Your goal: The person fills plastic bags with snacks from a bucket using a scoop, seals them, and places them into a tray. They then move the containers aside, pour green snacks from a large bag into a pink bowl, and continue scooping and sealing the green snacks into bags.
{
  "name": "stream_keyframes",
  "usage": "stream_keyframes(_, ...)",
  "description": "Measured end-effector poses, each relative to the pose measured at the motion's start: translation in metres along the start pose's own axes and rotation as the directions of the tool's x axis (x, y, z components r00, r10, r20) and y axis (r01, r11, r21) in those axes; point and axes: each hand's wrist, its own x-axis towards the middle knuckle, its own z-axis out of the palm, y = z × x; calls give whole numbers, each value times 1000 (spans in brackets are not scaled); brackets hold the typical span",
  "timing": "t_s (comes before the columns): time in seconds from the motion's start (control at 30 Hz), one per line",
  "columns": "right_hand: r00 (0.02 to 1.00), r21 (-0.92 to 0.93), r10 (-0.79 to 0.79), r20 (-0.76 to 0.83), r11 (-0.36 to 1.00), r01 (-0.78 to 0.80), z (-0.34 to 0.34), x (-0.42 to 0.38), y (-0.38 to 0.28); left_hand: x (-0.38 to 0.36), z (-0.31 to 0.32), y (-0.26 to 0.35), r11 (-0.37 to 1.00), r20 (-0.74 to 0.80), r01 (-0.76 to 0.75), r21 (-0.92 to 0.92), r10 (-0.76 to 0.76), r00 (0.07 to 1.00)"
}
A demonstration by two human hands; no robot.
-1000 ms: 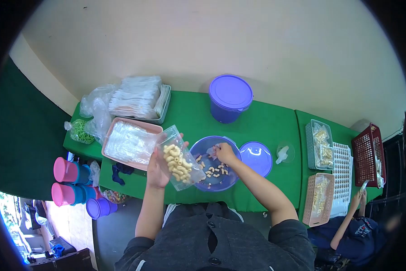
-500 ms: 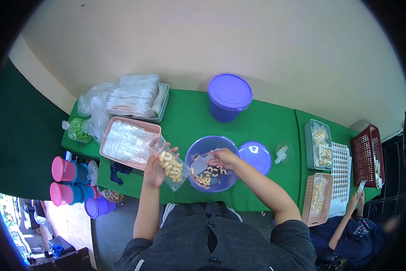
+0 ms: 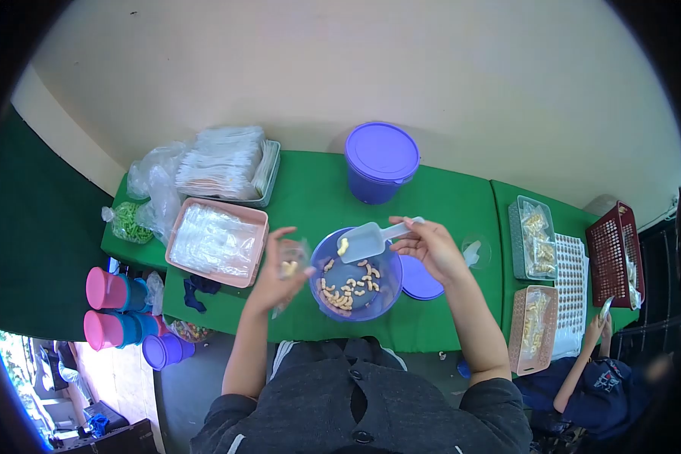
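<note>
My right hand [image 3: 430, 248] pinches the handle of a translucent plastic scoop [image 3: 364, 242], held above a purple tub [image 3: 391, 299]. One or two curved, pale snack pieces [image 3: 343, 247] lie in the scoop. More cashew-shaped pieces are scattered over the tub's bottom. Left of the tub, my left hand [image 3: 271, 278] is closed round a clear plastic bag [image 3: 293, 256] with similar pieces inside; hand and bag are blurred by motion. A purple lid [image 3: 420, 278] lies on the green table, partly behind my right hand.
A lidded purple bucket [image 3: 382, 163] stands at the back. A pink tray [image 3: 261, 242] of clear bags is at left, near a stack of packaging [image 3: 219, 163]. At right are baskets of filled bags [image 3: 537, 246], a sticker sheet [image 3: 571, 287] and another person's hands [image 3: 598, 329].
My right hand has lifted the scoop out of the tub, up and to the right. My left hand has turned and risen slightly with the bag, which now shows mostly behind the fingers.
</note>
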Motion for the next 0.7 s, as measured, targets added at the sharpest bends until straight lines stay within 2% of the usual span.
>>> stream_keyframes(0.03,999,-60,-49,-4,997,48,6,-7,-11,0,9,6,1000,0,-3,-1,3,1000)
stream_keyframes(0.1,995,-124,-100,-1,987,99,19,-17,-27,2,28,16,954,80,-73,292,51,995)
stream_keyframes(0.17,988,-250,-155,-2,957,149,32,-29,-33,5,41,7,944,81,-109,311,88,993)
stream_keyframes(0.2,988,-254,-155,0,956,150,41,-36,-35,6,46,4,933,85,-142,330,120,989)
stream_keyframes(0.27,967,-453,-254,-14,864,220,59,-48,-33,4,54,7,924,71,-181,337,166,983)
stream_keyframes(0.3,968,-455,-252,-12,863,220,63,-54,-29,2,55,7,912,61,-218,347,210,976)
stream_keyframes(0.33,920,-519,-390,-24,792,323,66,-58,-26,2,56,2,913,58,-216,346,209,976)
stream_keyframes(0.37,853,-580,-521,-25,703,412,67,-60,-24,2,58,-6,960,-18,-200,198,207,978)
stream_keyframes(0.4,815,-583,-577,-51,680,445,62,-59,-21,1,58,-10,981,-91,-189,43,193,977)
stream_keyframes(0.43,816,-583,-576,-50,680,444,58,-52,-17,1,57,-10,981,-93,-188,42,191,977)
stream_keyframes(0.5,798,-571,-575,-181,722,390,43,-30,-3,2,47,-7,943,-194,-208,-261,160,968)
stream_keyframes(0.53,841,-628,-520,-152,708,324,29,-14,17,2,43,-5,920,-218,-253,-299,192,957)
stream_keyframes(0.6,951,-745,-290,-105,657,118,13,8,58,0,33,3,920,-229,-241,-310,174,958)
stream_keyframes(0.67,987,-758,-135,-83,652,26,-2,30,108,-1,29,6,920,-243,-230,-317,155,958)
stream_keyframes(0.7,987,-757,-137,-78,653,31,-5,36,123,-4,28,6,929,-278,-210,-304,124,952)
